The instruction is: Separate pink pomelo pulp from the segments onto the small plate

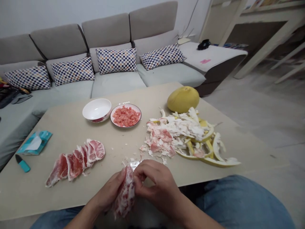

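Observation:
My left hand [111, 192] is wrapped around a pink pomelo segment [125, 195] with white pith on it, held upright at the table's near edge. On its right side, my right hand [156, 184] pinches the upper edge of the segment between thumb and fingers; the exact contact is partly hidden. Several more pomelo segments [76, 159] lie in a leaning row to the left. Beyond my hands, a dark-rimmed plate [116, 124] carries small pieces of pink pulp [126, 116].
A white bowl [97, 109] stands beside the plate. To the right lie a pile of peel and pith [183, 130] and a whole yellow pomelo [183, 99]. At the left are a tissue pack [44, 140] and a small teal-handled knife [23, 164]. A sofa [116, 84] stands behind the table.

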